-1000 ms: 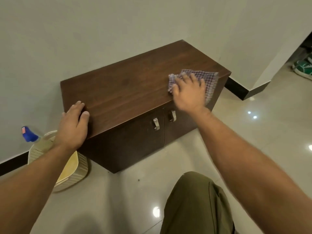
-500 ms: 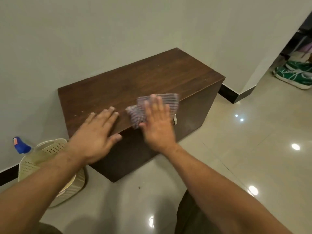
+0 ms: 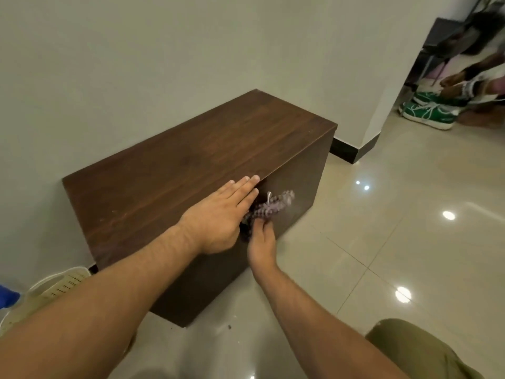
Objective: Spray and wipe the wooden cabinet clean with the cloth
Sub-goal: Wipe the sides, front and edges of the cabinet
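Observation:
The dark wooden cabinet (image 3: 191,160) stands on the floor against the white wall. My left hand (image 3: 221,214) lies flat on its top at the front edge, fingers together and stretched out. Below it, my right hand (image 3: 262,236) presses the checked purple cloth (image 3: 270,207) against the cabinet's front, beside a metal door handle (image 3: 269,197). The cloth is bunched and blurred. At the far left edge a blue piece of the spray bottle (image 3: 8,296) shows, cut off by the frame.
A cream plastic basket (image 3: 54,283) sits on the floor left of the cabinet, partly behind my left arm. Glossy beige tiles (image 3: 396,242) spread to the right. Green shoes (image 3: 429,116) and other footwear lie at the far right. My knee in olive trousers (image 3: 410,348) is at the bottom right.
My right hand has carried the cloth off the top and down onto the cabinet's front near the handle. My left hand slid right along the top's front edge. The view shifted left.

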